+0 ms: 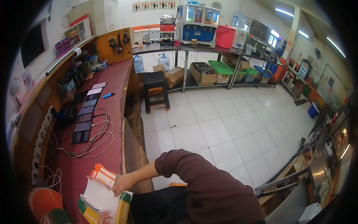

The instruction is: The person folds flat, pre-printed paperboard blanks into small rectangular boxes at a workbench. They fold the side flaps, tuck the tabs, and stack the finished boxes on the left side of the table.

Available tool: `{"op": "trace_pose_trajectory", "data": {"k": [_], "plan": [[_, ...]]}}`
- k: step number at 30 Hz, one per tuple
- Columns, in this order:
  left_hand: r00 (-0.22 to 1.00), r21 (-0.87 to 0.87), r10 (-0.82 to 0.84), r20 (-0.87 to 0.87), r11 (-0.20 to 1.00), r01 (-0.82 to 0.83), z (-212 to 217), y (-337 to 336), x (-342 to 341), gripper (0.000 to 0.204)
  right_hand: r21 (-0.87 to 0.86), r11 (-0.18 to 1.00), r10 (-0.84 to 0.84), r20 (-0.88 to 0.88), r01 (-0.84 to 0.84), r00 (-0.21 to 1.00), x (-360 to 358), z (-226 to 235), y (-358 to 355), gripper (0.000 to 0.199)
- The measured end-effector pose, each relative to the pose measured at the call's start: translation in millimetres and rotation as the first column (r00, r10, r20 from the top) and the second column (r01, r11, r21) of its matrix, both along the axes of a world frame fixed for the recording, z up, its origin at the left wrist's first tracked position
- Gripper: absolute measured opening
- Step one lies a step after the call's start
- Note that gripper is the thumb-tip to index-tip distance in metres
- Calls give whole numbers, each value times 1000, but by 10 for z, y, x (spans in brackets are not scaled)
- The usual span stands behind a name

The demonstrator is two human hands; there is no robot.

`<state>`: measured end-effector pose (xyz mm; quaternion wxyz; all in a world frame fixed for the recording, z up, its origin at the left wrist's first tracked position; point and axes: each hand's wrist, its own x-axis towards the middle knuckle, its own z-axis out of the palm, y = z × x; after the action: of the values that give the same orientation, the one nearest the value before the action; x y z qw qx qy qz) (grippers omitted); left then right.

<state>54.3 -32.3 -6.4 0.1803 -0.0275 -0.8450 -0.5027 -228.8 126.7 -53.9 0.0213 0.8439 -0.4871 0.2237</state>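
Red counter point(112, 86) | booklet point(102, 196) open, white pages | right hand point(121, 184) fingers flat, left hand point(104, 216) gripping

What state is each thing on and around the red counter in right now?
Booklet: open, white pages fanned up.
Right hand: flat on the booklet's upper pages.
Left hand: at the booklet's lower edge, mostly hidden.
Row of phones: lying flat, cables attached to some.
Blue marker: lying on the counter.
Black stool: upright, unoccupied.
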Motion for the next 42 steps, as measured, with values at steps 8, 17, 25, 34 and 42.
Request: {"op": "trace_pose_trajectory", "data": {"k": [8,17,25,34,42], "plan": [[929,-918,-266,-259,367,-151,-142,-246,-295,48,100,981,-185,283,163,941,-105,-116,172,23],[788,-468,556,-265,640,-609,-571,165,-37,44,63,998,-47,563,14,825,-28,-47,-92,39],[389,-391,892,231,451,-803,-416,392,-350,51,693,516,-591,-138,504,795,-40,265,-387,69],[510,157,773,377,489,-858,-176,324,-318,52,392,733,-636,102,556,765,187,610,-231,67],[693,366,525,494,598,-713,304,72,-160,51,-76,989,-84,414,126,907,43,582,-503,68]]}}
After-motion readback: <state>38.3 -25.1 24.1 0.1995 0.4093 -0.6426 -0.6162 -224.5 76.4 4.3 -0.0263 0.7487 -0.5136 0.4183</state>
